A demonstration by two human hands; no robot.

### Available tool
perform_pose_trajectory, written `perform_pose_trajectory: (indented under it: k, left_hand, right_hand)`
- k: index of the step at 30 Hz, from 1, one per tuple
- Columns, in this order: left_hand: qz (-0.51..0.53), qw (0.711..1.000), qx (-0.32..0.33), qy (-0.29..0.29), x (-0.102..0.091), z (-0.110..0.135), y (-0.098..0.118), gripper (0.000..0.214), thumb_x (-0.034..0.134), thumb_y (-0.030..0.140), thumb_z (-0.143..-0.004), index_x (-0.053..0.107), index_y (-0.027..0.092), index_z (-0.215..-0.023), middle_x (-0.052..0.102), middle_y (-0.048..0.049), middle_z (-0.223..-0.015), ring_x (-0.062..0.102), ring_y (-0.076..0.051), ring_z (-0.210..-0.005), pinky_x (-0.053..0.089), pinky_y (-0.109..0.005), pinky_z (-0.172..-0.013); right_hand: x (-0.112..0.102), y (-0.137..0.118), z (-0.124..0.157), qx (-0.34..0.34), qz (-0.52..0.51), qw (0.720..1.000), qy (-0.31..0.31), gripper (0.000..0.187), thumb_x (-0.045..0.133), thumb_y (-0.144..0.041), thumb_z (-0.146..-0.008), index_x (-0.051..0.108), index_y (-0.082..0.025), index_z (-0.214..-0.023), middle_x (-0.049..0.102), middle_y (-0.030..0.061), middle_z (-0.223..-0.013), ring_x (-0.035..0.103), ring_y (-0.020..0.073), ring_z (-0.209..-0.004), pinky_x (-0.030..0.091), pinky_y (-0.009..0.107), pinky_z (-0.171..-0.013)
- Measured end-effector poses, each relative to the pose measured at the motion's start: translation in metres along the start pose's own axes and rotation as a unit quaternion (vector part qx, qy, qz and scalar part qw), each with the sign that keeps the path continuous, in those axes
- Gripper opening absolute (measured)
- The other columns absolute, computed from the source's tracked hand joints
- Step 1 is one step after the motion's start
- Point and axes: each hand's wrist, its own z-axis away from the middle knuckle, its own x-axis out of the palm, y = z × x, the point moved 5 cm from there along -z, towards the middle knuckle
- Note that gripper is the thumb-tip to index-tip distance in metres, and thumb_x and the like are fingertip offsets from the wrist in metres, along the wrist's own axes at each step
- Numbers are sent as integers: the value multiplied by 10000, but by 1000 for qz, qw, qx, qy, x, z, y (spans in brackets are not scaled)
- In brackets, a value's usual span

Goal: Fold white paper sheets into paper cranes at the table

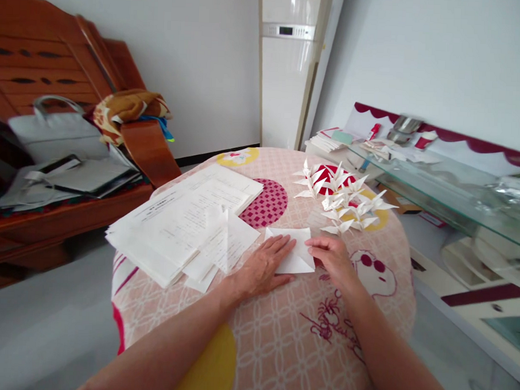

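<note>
A small square of white paper (298, 253) lies on the round table, with diagonal creases showing. My left hand (265, 264) presses flat on its left side, fingers stretched and thumb apart along the near edge. At the paper's right edge, my right hand (330, 254) pinches the border between thumb and fingers; the thumb is partly hidden. Just left of my left hand are creased loose squares of paper (236, 240), overlapping a stack of printed sheets (173, 214). Beyond my right hand sits a cluster of folded white paper cranes (340, 193).
A patterned pink cloth (271, 339) covers the table. On the right runs a glass-topped cabinet (441, 185) holding papers, a red bottle and metal containers. A wooden bench (46, 59) with a grey bag (60, 131) stands left. Behind the table is a tall white air conditioner (282, 81).
</note>
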Motion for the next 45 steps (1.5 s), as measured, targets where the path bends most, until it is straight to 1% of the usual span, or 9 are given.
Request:
perform_pose_trajectory:
  k: [4,9,15,21,30,33,36,41,45]
  left_hand:
    - [-13,1000,4,12,-4,2,-3,735,583,115,-807,371,142,-1510,416,-168,-1550,380,-280,-1445,329,-465,-1198]
    - [-19,1000,2,3,-5,2,-7,675,518,48,-797,461,157,-1460,504,-143,-1492,451,-258,-1400,358,-464,-1188]
    - [-11,999,-30,27,-4,-1,-11,650,530,49,-791,518,174,-1429,549,-124,-1454,505,-261,-1356,408,-445,-1164]
    - [6,999,-36,31,-5,-1,-12,598,576,70,-786,584,177,-1374,582,-119,-1422,533,-265,-1332,430,-450,-1147]
    - [168,981,-88,51,-25,7,-13,235,572,306,-909,770,213,-996,761,-76,-1073,706,-220,-994,546,-318,-887]
    - [212,964,-136,83,-29,5,-23,235,593,333,-877,761,184,-948,747,-84,-1064,686,-205,-899,512,-271,-749]
    - [202,952,-207,102,-30,-2,-38,205,590,324,-842,718,164,-844,677,-17,-739,573,-145,-649,409,-248,-611]
    - [149,944,-263,128,-36,-14,-44,338,589,309,-805,438,175,-534,399,54,-517,380,-97,-542,254,-256,-570]
    - [131,948,-272,96,-36,-7,-32,346,584,298,-807,428,178,-522,390,55,-504,370,-97,-524,231,-265,-577]
  right_hand:
    - [-2,3,-3,27,-2,1000,17,127,706,-229,-588,743,-207,-708,691,17,-632,613,174,-571,488,282,-518]
    - [-13,-6,-6,-76,121,990,8,272,544,-189,-730,782,-210,-861,743,54,-778,674,206,-677,552,321,-595]
    - [-11,-21,13,-327,320,885,-88,660,507,-5,-691,682,-245,-1281,585,97,-1421,529,263,-1318,404,466,-1125]
    - [6,-14,25,-362,360,838,-196,441,536,-102,-862,713,-265,-1230,677,74,-1309,537,260,-1314,390,494,-1134]
    - [-7,-19,18,-229,249,921,-190,216,619,-314,-877,794,-237,-978,774,60,-979,682,243,-891,516,340,-803]
    - [-12,-12,8,-173,226,946,-153,237,627,-379,-851,757,-197,-772,648,-4,-625,553,158,-595,402,249,-556]
    - [-14,-5,-5,-129,201,967,-92,338,644,-434,-811,616,-187,-581,418,-53,-466,356,103,-462,232,243,-466]
    - [-10,-15,-14,-154,232,960,12,368,626,-390,-761,475,-200,-484,407,-39,-475,362,110,-506,242,255,-499]
    - [-6,-15,-7,-113,266,957,-42,359,587,-382,-767,457,-210,-480,424,-34,-453,361,114,-470,227,263,-482]
